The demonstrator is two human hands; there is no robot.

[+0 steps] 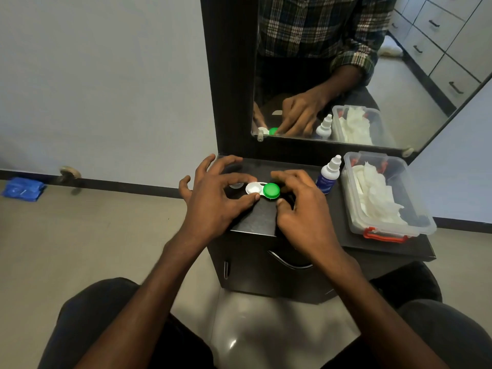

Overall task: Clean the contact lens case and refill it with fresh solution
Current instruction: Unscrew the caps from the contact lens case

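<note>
A contact lens case (262, 189) lies on the dark vanity top (255, 222). Its left well is open and white; its right well carries a green cap (271, 190). A loose white cap (236, 185) lies just left of the case, partly hidden by my fingers. My left hand (215, 198) pinches the case's white side between thumb and forefinger. My right hand (300, 206) has thumb and fingers around the green cap. A small white solution bottle (328, 175) with a blue label stands upright to the right of the case.
A clear plastic box (354, 225) with orange latches holds white tissues at the right end of the top. A mirror (399, 89) stands behind and reflects my hands. A blue cloth (22, 189) lies on the floor at far left. Cabinet front sits below.
</note>
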